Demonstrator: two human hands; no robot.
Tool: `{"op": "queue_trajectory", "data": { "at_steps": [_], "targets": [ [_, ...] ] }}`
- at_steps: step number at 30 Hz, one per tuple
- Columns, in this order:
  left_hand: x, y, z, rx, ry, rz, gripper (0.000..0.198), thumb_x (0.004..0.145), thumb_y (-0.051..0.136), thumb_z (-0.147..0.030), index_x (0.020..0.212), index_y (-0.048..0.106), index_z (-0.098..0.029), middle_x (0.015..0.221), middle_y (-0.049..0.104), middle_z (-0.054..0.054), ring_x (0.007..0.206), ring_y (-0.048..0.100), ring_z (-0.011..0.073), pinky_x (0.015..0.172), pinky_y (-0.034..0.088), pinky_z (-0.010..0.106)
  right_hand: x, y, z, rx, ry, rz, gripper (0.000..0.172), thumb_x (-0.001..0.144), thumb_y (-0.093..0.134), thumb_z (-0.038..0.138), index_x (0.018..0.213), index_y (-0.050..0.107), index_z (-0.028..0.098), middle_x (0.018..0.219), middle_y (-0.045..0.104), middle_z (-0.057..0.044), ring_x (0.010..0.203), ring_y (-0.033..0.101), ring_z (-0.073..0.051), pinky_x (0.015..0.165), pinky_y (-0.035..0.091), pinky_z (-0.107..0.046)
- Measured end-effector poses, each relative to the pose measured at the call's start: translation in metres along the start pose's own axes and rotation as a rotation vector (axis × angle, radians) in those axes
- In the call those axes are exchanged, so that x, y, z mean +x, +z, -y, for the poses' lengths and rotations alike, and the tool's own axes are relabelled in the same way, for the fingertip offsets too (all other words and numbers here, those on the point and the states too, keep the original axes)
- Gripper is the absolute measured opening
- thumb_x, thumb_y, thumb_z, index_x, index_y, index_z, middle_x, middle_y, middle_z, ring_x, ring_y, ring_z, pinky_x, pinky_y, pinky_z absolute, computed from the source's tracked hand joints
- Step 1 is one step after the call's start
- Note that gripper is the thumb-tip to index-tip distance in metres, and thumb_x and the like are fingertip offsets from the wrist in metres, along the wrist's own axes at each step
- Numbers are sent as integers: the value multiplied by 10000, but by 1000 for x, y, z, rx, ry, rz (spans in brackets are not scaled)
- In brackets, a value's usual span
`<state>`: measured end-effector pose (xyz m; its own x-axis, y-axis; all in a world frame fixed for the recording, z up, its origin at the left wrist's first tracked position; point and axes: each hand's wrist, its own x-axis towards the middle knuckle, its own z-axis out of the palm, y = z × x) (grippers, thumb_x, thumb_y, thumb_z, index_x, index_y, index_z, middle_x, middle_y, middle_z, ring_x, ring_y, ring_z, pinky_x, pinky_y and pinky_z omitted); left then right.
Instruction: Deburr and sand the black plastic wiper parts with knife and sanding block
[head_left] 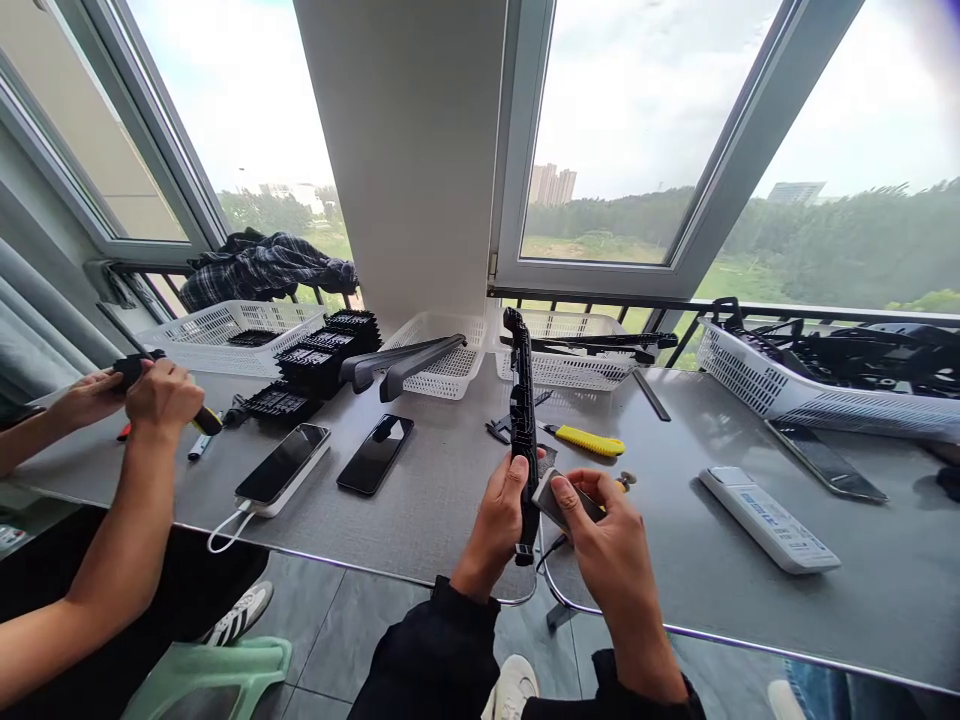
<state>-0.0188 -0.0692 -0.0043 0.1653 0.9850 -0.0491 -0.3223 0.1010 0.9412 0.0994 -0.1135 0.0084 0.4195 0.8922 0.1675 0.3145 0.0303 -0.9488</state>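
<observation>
Fingers wrapped round its lower part, my left hand (496,520) grips a long, narrow black plastic part (523,390) held roughly upright above the table's front edge. My right hand (611,540) is closed on a small flat grey block (553,502), thumb on top. The block lies against or very close to the right side of the black part; I cannot tell whether they touch. Behind my hands on the table are a yellow utility knife (589,441), a dark caliper (499,430) partly hidden by the black part, and a small brass-coloured piece (625,481).
White baskets (750,385) of black parts line the window side. Two phones (375,455) (825,460), a white device (772,520) and stacked black parts (322,360) are on the table. At left, a co-worker's hands (161,395) hold a yellow-and-black handled tool (208,420).
</observation>
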Motion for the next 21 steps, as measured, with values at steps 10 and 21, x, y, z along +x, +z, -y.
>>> {"op": "queue_trajectory", "data": {
  "at_steps": [10, 21],
  "targets": [
    [-3, -7, -3, -177, -107, 61, 763, 824, 704, -761, 1276, 687, -146, 696, 505, -57, 526, 387, 83, 485, 352, 214, -2, -7, 0, -138, -46, 41, 561, 869, 638, 760, 932, 720, 208, 894, 734, -83, 813, 654, -268, 756, 474, -376],
    [3, -17, -8, -219, -98, -56, 700, 764, 808, -702, 1131, 764, -108, 802, 684, 51, 757, 641, 191, 687, 521, 287, -35, 18, 38, -49, -441, 238, 88, 851, 706, 222, 908, 675, 281, 1266, 722, -23, 1269, 574, -277, 1092, 453, -441]
  ]
}}
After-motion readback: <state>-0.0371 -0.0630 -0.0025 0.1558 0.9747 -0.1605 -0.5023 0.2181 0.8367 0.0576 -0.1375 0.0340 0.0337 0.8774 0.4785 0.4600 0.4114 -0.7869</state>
